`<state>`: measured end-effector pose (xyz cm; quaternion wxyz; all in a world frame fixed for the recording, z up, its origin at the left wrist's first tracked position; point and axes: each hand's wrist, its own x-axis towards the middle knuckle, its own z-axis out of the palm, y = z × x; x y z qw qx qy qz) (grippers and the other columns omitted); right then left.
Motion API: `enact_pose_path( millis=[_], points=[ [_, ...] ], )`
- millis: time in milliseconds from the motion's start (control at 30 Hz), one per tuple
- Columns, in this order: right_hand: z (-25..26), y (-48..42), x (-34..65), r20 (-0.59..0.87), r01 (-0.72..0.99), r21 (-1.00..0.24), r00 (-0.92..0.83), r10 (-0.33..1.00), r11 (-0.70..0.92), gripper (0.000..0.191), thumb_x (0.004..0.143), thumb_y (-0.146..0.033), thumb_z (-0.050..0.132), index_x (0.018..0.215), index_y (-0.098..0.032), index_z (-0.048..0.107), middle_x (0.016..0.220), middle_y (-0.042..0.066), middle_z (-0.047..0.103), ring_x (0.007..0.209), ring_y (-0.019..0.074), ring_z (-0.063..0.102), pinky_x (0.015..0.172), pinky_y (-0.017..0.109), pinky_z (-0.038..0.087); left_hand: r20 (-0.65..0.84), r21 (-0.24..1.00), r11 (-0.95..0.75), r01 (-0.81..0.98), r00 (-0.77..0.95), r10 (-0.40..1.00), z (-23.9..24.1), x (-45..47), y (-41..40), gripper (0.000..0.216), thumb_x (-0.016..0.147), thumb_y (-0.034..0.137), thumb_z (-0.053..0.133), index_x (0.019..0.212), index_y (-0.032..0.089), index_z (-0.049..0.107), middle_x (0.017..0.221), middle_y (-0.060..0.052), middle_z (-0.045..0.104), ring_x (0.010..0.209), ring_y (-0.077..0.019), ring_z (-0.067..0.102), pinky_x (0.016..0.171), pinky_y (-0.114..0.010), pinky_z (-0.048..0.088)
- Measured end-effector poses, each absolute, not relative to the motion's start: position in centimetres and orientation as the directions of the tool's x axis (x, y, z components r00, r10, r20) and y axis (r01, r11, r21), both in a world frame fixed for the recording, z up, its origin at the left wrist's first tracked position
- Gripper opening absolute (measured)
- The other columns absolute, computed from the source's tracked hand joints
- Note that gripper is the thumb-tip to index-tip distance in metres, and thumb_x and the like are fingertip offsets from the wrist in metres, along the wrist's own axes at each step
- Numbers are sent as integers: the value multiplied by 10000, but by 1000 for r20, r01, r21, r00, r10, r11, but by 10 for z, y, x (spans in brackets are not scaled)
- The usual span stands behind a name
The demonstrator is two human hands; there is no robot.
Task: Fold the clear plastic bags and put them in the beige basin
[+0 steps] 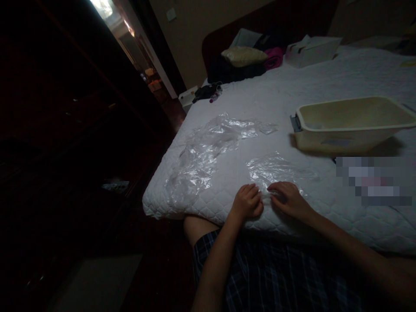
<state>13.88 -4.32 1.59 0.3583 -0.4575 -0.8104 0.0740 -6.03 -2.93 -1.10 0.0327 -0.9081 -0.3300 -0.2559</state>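
Note:
A clear, crinkled plastic bag (271,168) lies flat on the white quilted bed, right in front of me. My left hand (247,202) has its fingers curled at the near left corner of this bag, closed on its edge. Close by on the right, my right hand (290,200) pinches the same near edge between thumb and fingers. Only a small gap separates the two hands. Farther left, more clear plastic bags (203,158) are spread in a loose, shiny heap that neither hand touches.
A cream plastic bin (344,141) with a grey handle clip stands on the bed (227,171) at right. Beside it is a blurred-out patch. At the headboard are a pillow (243,56), magenta cloth (273,58) and a white box (312,52). Dark floor lies left of the bed.

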Motion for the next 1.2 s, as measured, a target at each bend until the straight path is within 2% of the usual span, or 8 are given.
enact_pose_path(
  millis=[167, 500, 667, 833, 1033, 1200],
  points=[
    [15, -53, 141, 503, 644, -368, -470, 726, 671, 237, 808, -227, 525, 1032, -228, 602, 995, 64, 674, 957, 221, 602, 932, 475, 356, 495, 111, -786, 609, 652, 575, -11, -61, -28, 304, 782, 260, 499, 1030, 137, 625, 1098, -119, 645, 1133, -265, 545, 935, -441, 464],
    [31, -73, 143, 530, 572, -314, -556, 640, 758, 145, 859, -176, 507, 929, -238, 618, 905, 28, 686, 864, 166, 627, 969, 453, 342, 492, 104, -799, 592, 668, 559, -14, -62, -27, 350, 760, 282, 493, 1046, 128, 622, 1109, -135, 640, 1133, -283, 543, 930, -463, 468],
    [36, -70, 142, 563, 563, -334, -524, 639, 756, 152, 860, -167, 501, 917, -246, 618, 853, 4, 695, 812, 153, 638, 950, 424, 367, 475, 115, -794, 597, 669, 571, -16, -61, -27, 406, 759, 294, 500, 1116, 125, 595, 1134, -143, 635, 1148, -280, 537, 944, -469, 467],
    [36, -66, 139, 601, 562, -383, -452, 659, 734, 119, 879, -209, 501, 913, -245, 609, 820, 3, 703, 761, 156, 649, 919, 411, 403, 532, 123, -798, 590, 640, 555, -15, -61, -28, 356, 756, 258, 511, 1060, 107, 619, 1111, -138, 650, 1136, -264, 549, 958, -434, 472],
    [37, -59, 138, 584, 585, -438, -392, 711, 682, 127, 875, -263, 512, 905, -257, 634, 841, 17, 704, 803, 183, 648, 900, 415, 434, 506, 137, -791, 597, 644, 574, -16, -61, -29, 328, 766, 245, 513, 1058, 143, 622, 1120, -129, 653, 1166, -277, 540, 929, -476, 488],
    [41, -49, 136, 570, 617, -497, -298, 766, 610, 177, 882, -326, 488, 864, -248, 645, 807, 30, 697, 797, 198, 645, 780, 365, 490, 522, 138, -795, 590, 639, 565, -14, -60, -29, 311, 775, 222, 511, 1047, 131, 630, 1131, -128, 650, 1198, -276, 515, 942, -460, 481]
  ],
)
